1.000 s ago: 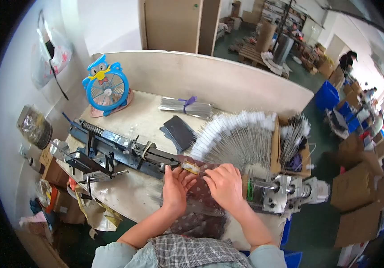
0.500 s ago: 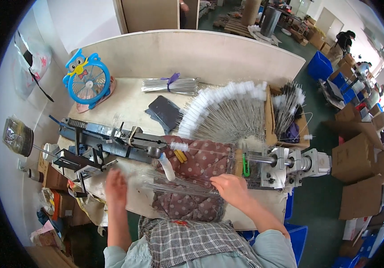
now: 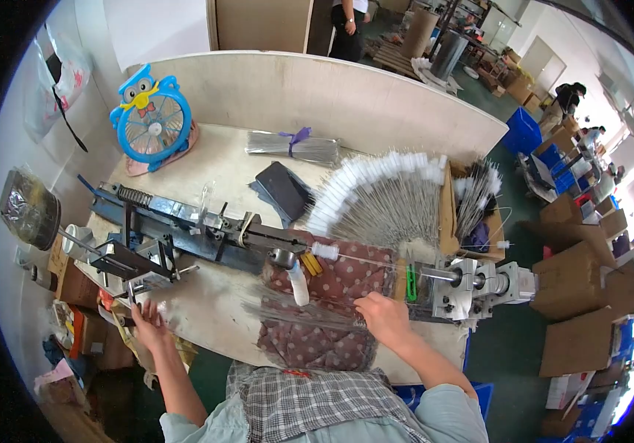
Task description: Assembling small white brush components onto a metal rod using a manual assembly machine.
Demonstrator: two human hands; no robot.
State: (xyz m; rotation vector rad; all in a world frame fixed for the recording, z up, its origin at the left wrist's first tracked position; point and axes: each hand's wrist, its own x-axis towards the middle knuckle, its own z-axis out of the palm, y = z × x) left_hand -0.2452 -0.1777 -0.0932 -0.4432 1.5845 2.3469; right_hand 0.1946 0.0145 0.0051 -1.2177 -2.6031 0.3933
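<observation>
The left hand [image 3: 151,325] is at the lower end of a dark metal frame [image 3: 132,263], which rises from it toward twelve o'clock. Its fingers are partly bent and loosely apart, with the tips up against the frame's lowest part; whether they grip it or only touch it, I cannot tell.

The right hand [image 3: 385,316] is half closed, its thumb and fingers bent and drawn close together. Its fingertips are at the near ends of a spread of thin wires [image 3: 324,311], which reach away toward nine o'clock across a brown dotted cloth [image 3: 313,347]. The wires are blurred, and I cannot tell whether one is pinched.

From the right hand, a white-bristled brush [image 3: 324,251] lies between ten and eleven o'clock, clear of both hands, its stem running right toward a metal clamping unit [image 3: 470,284] at two o'clock. Yellow pieces [image 3: 311,263] and a white handle [image 3: 298,286] are toward ten o'clock, a green clip [image 3: 411,282] at one. At twelve o'clock, many white-tipped brushes [image 3: 380,199] fan out beside an open cardboard box [image 3: 447,214].
</observation>
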